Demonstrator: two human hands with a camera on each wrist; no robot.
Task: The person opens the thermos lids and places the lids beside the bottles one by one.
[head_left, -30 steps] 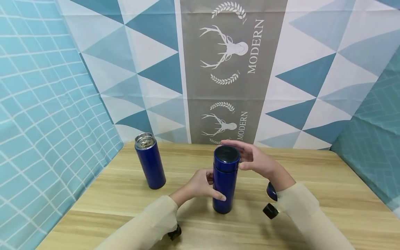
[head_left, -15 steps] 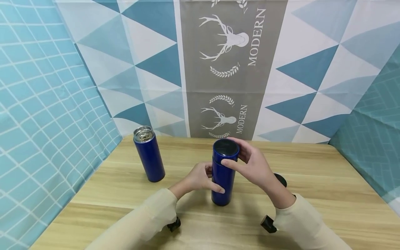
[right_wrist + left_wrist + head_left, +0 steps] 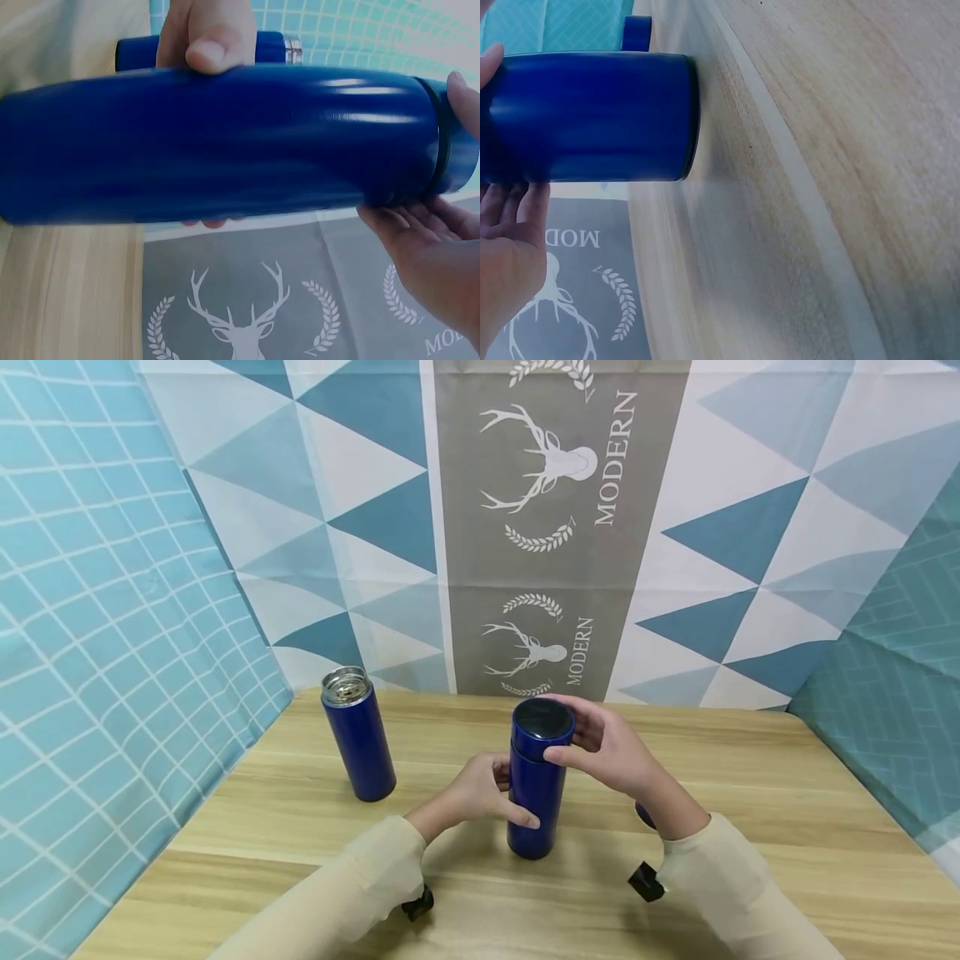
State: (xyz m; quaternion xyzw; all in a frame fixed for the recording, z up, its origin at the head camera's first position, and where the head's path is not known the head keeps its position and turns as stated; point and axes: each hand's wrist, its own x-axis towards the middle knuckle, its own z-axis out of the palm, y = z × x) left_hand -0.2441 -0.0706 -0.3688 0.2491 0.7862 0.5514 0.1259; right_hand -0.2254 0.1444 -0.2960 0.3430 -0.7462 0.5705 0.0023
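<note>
A dark blue thermos flask [image 3: 537,802] stands upright in the middle of the wooden table, its lid [image 3: 543,720] with a black round top in place. My left hand [image 3: 480,793] grips the body at mid-height, thumb across the front. At the top, my right hand [image 3: 611,752] holds the lid, with the thumb at the front near the seam and the fingers behind. The right wrist view also shows the thumb and fingers [image 3: 420,232] at the lid end. A second blue flask [image 3: 360,739] stands to the left without a lid, its steel mouth showing.
A loose blue lid [image 3: 645,815] lies on the table [image 3: 787,827], mostly hidden behind my right wrist; the left wrist view shows this lid [image 3: 637,33] beyond the flask. Patterned cloth [image 3: 525,560] hangs behind the table and at both sides.
My right thumb came onto the front of the lid and the fingers took hold of it. Since half a second ago it has shifted slightly right. My left hand keeps its grip.
</note>
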